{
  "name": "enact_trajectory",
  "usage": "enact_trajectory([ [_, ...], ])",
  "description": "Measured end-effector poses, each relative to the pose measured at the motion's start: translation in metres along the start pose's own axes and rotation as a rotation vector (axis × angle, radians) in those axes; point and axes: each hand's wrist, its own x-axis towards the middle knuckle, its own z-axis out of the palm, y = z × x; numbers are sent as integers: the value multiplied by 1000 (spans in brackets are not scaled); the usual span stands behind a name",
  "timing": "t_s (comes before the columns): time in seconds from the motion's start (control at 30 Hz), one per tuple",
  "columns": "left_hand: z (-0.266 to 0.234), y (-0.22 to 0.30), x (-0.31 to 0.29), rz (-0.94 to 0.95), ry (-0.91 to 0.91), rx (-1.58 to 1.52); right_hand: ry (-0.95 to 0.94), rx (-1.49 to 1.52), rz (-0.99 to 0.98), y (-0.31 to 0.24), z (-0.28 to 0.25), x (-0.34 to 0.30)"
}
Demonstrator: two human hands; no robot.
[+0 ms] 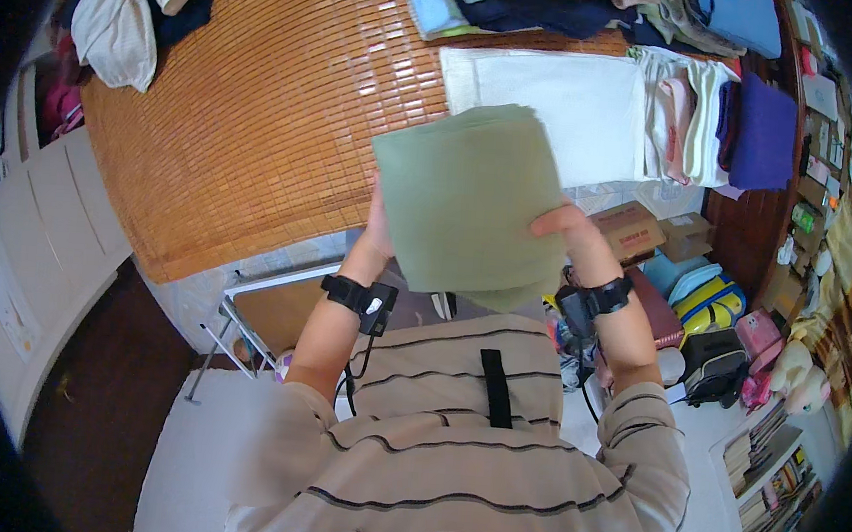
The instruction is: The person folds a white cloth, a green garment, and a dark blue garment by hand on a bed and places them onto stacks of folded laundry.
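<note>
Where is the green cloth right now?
In the head view, the green cloth is near the middle, held between the left hand and right hand, below and left of the white cloth.

Reddish print is borne by a cardboard box (627, 231) just right of the green cloth (474, 196), too small to be read surely. On book spines (755, 444), farther right and below the cloth, nothing can be made out.

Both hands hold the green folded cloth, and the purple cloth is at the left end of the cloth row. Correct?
Not quite: the head view shows the purple cloth at the right end of the cloth row. The left hand and right hand do hold the green folded cloth.
</note>
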Motion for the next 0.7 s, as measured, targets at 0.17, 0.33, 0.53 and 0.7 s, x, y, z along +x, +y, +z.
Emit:
enact_trajectory([
  [0.17, 11, -29, 46, -19, -111, -65, 174, -166, -104, -35, -79, -35],
  [0.33, 86, -26, 73, 195, -2, 434, 364, -321, -306, -69, -97, -43],
  [0.53, 87, -37, 130, 400, 27, 663, 664, -846, -539, -95, -130, -6],
  [0.7, 75, -42, 156, 591, 66, 974, 920, -1036, -742, -74, -153, 32],
])
